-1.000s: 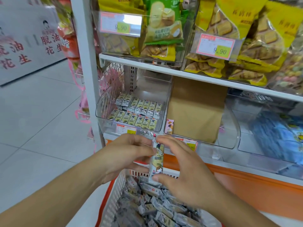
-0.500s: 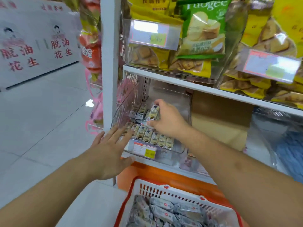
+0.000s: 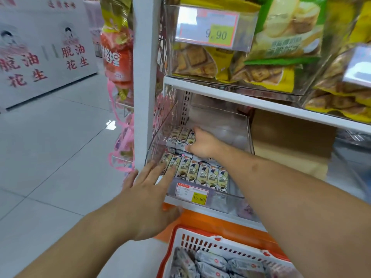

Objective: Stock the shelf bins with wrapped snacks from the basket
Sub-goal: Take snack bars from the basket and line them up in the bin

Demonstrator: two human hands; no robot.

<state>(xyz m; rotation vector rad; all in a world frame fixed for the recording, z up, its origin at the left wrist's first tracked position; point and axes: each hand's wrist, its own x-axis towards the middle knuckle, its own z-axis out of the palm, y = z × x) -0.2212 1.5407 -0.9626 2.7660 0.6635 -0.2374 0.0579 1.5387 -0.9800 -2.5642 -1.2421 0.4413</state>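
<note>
Clear plastic bin [image 3: 200, 121] now has the right hand [image 3: 202, 144] deep inside it, fingers curled on a wrapped snack [image 3: 191, 138] at the back row; a second ago both hands held it above the basket [image 3: 200, 240]. Left hand [image 3: 149, 187] hovers open at the bin's front

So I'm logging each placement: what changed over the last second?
The right hand, which held one wrapped snack together with the left hand above the basket, carried it up into the clear bin and now presses it into the back row of snacks. The left hand let go and now reaches open-fingered toward the bin's front corner. The front row stayed as it was.
</note>
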